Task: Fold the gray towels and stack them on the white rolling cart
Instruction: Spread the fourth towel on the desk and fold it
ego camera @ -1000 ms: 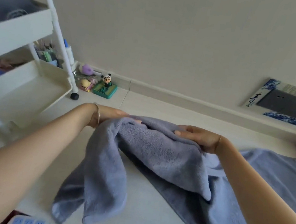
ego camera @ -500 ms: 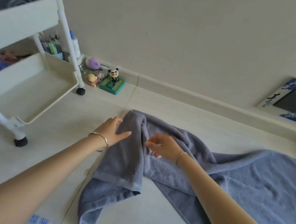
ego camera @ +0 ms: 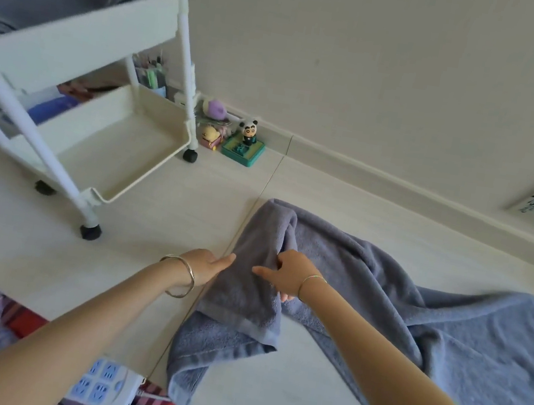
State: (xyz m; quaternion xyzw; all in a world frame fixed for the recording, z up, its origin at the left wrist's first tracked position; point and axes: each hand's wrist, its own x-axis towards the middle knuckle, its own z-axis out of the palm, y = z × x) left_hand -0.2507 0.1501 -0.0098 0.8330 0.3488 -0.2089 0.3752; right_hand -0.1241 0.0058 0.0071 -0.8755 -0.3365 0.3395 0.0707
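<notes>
The gray towel [ego camera: 368,280], lifted between both hands a second ago, now lies on the floor with its left end doubled over, so the first fold is down. The left hand [ego camera: 205,267] presses straight fingers against the fold's left edge; the right hand [ego camera: 286,274] curls into the cloth, pinching a ridge. The white rolling cart [ego camera: 76,31], which already holds towels on top, stands far left. A panda figurine [ego camera: 250,130] and a power strip [ego camera: 107,383] sit clear of the path.
</notes>
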